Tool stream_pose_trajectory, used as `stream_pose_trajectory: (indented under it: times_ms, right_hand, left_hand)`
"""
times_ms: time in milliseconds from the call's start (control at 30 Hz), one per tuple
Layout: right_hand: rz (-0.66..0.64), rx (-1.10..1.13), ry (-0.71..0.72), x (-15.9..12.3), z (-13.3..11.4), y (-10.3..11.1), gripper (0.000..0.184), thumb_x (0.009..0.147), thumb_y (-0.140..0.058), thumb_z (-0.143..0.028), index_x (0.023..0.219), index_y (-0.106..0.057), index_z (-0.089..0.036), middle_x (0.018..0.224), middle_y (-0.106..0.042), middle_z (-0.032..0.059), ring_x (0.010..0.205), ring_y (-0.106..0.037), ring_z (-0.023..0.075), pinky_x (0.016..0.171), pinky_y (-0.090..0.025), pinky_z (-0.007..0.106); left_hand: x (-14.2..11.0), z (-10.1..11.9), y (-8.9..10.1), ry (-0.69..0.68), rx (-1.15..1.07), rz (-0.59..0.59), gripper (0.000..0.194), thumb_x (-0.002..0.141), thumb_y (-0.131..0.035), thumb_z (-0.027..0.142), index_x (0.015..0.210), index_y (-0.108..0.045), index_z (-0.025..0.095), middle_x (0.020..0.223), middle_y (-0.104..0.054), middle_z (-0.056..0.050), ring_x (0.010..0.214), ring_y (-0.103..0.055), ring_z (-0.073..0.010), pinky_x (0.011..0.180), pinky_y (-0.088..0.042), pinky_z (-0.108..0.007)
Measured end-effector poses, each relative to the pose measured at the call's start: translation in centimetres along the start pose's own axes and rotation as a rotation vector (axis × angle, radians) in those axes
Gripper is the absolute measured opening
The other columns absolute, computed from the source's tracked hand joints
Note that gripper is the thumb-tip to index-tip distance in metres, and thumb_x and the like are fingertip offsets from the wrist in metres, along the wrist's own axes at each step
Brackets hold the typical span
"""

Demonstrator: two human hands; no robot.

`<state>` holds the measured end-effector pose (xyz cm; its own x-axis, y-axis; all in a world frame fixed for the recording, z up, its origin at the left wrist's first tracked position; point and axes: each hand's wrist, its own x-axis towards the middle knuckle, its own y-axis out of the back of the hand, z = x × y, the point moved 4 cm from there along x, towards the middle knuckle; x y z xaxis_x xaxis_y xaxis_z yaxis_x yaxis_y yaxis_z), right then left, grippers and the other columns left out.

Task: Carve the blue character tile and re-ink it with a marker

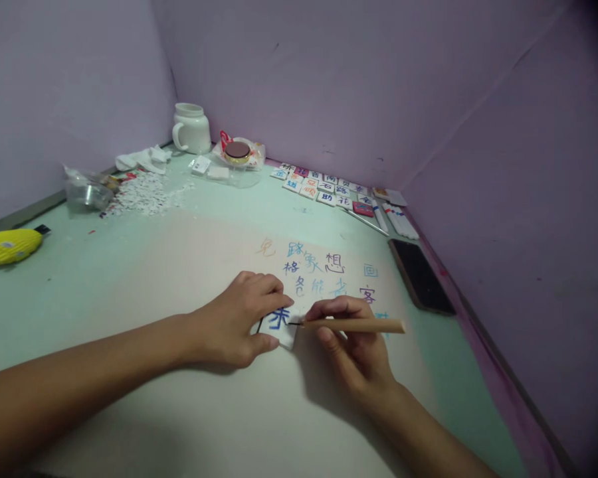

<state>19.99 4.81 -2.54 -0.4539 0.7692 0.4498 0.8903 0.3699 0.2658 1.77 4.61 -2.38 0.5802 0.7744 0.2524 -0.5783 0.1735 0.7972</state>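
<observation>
My left hand (246,318) grips a small white carving block (286,337) against the paper, with the thumb at its near edge and the fingers at its far edge. A blue character is drawn on the block's top face, partly covered by my fingers. My right hand (356,345) is closed around a wooden-handled carving knife (363,325), held almost level. Its thin dark blade points left, and the tip is at the right part of the blue character. Under both hands lies a large pale sheet (204,405) bearing handwritten characters in several colours.
White shavings (142,194) are heaped at the back left, near a yellow corn-shaped object (10,245). A white mug (192,129) and a round compact (237,152) stand by the wall. Lettered tiles (326,187), pens (400,220) and a phone (421,275) lie right.
</observation>
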Motion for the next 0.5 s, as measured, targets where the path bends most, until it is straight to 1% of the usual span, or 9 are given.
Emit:
stream_pose_trajectory:
  times_ms: [133,300,500]
  right_hand:
    - [-0.015,-0.046,0.054,0.07,-0.14,-0.27,0.027,0.09,-0.047,-0.009,0.109,-0.043,-0.028,0.1,-0.056,0.0025,0.093,-0.058,0.015,0.082,-0.049,0.031]
    - [-0.032,-0.067,0.066,0.36,-0.03,-0.52,0.023,0.089,-0.048,-0.009,0.102,-0.043,-0.028,0.098,-0.057,0.0019,0.093,-0.059,0.0154,0.08,-0.05,0.032]
    - [-0.054,-0.14,0.108,0.22,-0.39,-0.49,0.028,0.088,-0.046,-0.005,0.104,-0.042,-0.027,0.099,-0.056,0.0024,0.093,-0.059,0.0154,0.081,-0.05,0.032]
  left_hand:
    - [0.0,0.03,-0.06,0.004,-0.001,-0.001,0.04,0.074,-0.058,0.026,0.113,-0.057,0.019,0.102,-0.053,-0.008,0.097,-0.052,-0.0252,0.091,-0.038,-0.045]
    - [0.09,0.1,-0.11,0.006,-0.003,0.003,0.04,0.073,-0.058,0.026,0.113,-0.057,0.018,0.102,-0.053,-0.008,0.097,-0.052,-0.0251,0.091,-0.038,-0.046]
    - [0.05,0.01,-0.14,0.012,-0.006,0.004,0.042,0.073,-0.059,0.025,0.115,-0.057,0.019,0.102,-0.053,-0.007,0.098,-0.052,-0.0251,0.092,-0.037,-0.046]
